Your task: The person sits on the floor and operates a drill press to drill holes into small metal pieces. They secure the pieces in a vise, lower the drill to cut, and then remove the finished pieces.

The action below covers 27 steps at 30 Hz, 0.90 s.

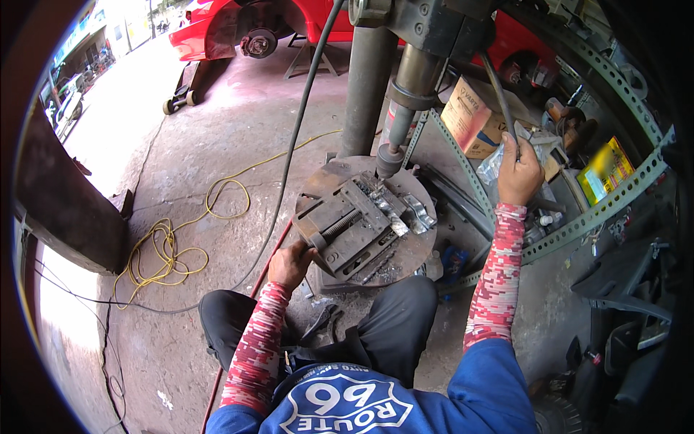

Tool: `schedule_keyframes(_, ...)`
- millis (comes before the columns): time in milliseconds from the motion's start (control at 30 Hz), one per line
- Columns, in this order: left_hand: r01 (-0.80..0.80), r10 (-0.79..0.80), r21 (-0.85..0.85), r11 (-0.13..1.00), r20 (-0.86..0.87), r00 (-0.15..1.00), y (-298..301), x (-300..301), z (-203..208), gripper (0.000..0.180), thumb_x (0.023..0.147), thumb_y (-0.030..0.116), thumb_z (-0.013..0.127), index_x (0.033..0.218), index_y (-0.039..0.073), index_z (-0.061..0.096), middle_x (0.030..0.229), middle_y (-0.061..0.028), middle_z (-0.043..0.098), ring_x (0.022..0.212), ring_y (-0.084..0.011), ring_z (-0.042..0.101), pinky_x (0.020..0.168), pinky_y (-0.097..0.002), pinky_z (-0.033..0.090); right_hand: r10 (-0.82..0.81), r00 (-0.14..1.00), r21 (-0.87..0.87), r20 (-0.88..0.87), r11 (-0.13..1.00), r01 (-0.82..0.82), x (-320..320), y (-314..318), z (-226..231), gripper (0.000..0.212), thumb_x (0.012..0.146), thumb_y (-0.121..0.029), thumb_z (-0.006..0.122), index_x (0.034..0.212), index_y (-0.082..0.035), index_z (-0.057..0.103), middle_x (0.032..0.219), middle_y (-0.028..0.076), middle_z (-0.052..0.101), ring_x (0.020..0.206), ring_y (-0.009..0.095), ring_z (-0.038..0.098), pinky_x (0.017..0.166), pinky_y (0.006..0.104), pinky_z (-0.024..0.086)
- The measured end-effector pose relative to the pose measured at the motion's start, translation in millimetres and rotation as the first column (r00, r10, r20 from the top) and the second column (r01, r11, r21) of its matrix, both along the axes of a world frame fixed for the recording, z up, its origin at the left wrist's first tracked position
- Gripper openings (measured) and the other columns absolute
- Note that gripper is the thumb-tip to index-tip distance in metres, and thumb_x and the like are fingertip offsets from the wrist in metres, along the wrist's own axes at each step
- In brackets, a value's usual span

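Note:
My right hand (pixel 520 173) is closed round the long feed lever (pixel 497 88) of a drill press, raised at the right. My left hand (pixel 290 265) grips the near left end of a grey drill press vise (pixel 352 208), by its screw. The vise lies on the round, worn metal table (pixel 324 176) of the press. At its far right jaw is a shiny metal piece (pixel 391 210); whether it is clamped I cannot tell. A second bent silvery piece (pixel 419 214) sits beside it. Above them hangs the drill chuck (pixel 390 160); no bit can be made out.
The thick press column (pixel 367 94) stands behind the table. A yellow cord (pixel 168 249) lies coiled on the concrete floor at left, and a black cable (pixel 295 137) hangs across. At right are a perforated metal rack (pixel 553 249) and a cardboard box (pixel 471 116). A red car (pixel 318 18) stands behind.

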<state>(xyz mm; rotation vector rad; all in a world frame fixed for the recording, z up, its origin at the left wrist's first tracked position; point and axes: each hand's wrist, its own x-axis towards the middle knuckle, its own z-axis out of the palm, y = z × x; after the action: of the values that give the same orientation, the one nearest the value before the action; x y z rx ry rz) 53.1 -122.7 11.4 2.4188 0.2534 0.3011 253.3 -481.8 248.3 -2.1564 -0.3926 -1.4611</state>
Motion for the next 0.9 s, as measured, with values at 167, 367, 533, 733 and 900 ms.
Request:
schedule_keyframes(167, 0.007, -0.004, -0.031, 1.000, 0.097, 0.995, -1.2, -0.2, -1.5, 0.036, 0.092, 0.037, 0.067, 0.084, 0.002, 0.061, 0.073, -0.0247, 0.061, 0.074, -0.0458, 0.063, 0.062, -0.0504, 0.047, 0.009, 1.000, 0.008, -0.009, 1.000, -0.009, -1.3, 0.0, 0.2, 0.028, 0.096, -0.034, 0.067, 0.096, -0.008, 0.076, 0.082, 0.014, 0.072, 0.074, 0.031, 0.071, 0.065, 0.0383, 0.052)
schedule_keyframes(367, 0.016, -0.013, -0.032, 0.999, 0.092, 0.996, -0.5, 0.4, -1.6, 0.035, 0.093, 0.037, 0.067, 0.086, 0.004, 0.063, 0.071, -0.0242, 0.061, 0.072, -0.0454, 0.063, 0.062, -0.0501, 0.047, -0.007, 1.000, 0.006, 0.030, 1.000, 0.007, 1.5, 0.7, 0.2, 0.026, 0.094, -0.033, 0.069, 0.093, -0.009, 0.077, 0.081, 0.014, 0.073, 0.072, 0.035, 0.071, 0.063, 0.0415, 0.053)
schedule_keyframes(533, -0.010, 0.011, -0.027, 1.000, 0.033, 0.999, -0.2, -2.5, 1.3, 0.032, 0.092, 0.037, 0.068, 0.088, 0.005, 0.065, 0.073, -0.0222, 0.064, 0.073, -0.0439, 0.064, 0.063, -0.0491, 0.049, 0.032, 0.999, 0.010, 0.035, 0.999, -0.033, -0.1, 2.1, 1.1, 0.025, 0.095, -0.031, 0.068, 0.094, -0.007, 0.077, 0.082, 0.014, 0.074, 0.073, 0.034, 0.071, 0.063, 0.0404, 0.053)
schedule_keyframes(733, -0.036, 0.036, -0.019, 0.999, 0.024, 0.999, -0.9, -2.8, 0.7, 0.031, 0.089, 0.036, 0.071, 0.092, 0.006, 0.069, 0.075, -0.0214, 0.066, 0.075, -0.0426, 0.066, 0.065, -0.0486, 0.051, 0.030, 0.999, 0.011, 0.028, 0.999, -0.030, 2.0, 0.5, -0.4, 0.027, 0.096, -0.032, 0.066, 0.094, -0.007, 0.076, 0.083, 0.015, 0.073, 0.074, 0.036, 0.070, 0.063, 0.0417, 0.052)
schedule_keyframes(900, -0.031, 0.032, -0.027, 0.999, 0.063, 0.997, -0.3, -1.6, -1.2, 0.032, 0.089, 0.036, 0.070, 0.088, 0.004, 0.067, 0.073, -0.0216, 0.064, 0.071, -0.0424, 0.065, 0.062, -0.0489, 0.050, -0.024, 0.999, 0.018, 0.027, 1.000, 0.023, 0.8, 2.5, 0.0, 0.029, 0.095, -0.035, 0.067, 0.095, -0.007, 0.076, 0.083, 0.016, 0.073, 0.073, 0.037, 0.069, 0.063, 0.0436, 0.052)
